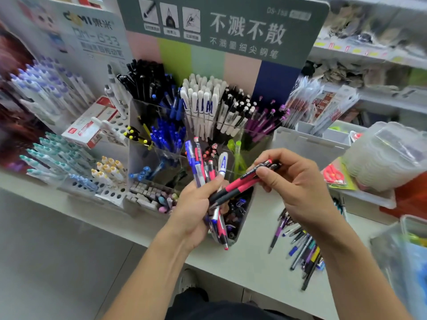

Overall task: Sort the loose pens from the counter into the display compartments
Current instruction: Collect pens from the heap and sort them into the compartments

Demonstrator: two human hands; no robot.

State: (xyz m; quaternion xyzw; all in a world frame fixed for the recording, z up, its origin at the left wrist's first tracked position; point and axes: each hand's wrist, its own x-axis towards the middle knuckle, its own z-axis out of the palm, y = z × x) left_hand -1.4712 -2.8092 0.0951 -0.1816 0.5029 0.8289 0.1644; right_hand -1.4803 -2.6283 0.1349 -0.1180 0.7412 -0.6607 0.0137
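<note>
My left hand (194, 211) grips a mixed bundle of pens (203, 162), blue, red and white ones, held upright in front of the clear display (159, 125). My right hand (298, 183) pinches two red-and-black pens (240, 183) by their upper ends; their lower ends lie against the left hand's bundle. The display's compartments hold black, blue, white and purple pens. A pile of loose pens (300, 245) lies on the counter (251, 257) under my right forearm.
Racks of white and teal pens (53, 153) stand at the left, with a red-and-white box (90, 125) behind. Stacked clear plastic containers (388, 155) and packaged red scissors (335, 174) sit at the right. Shelves run along the back right.
</note>
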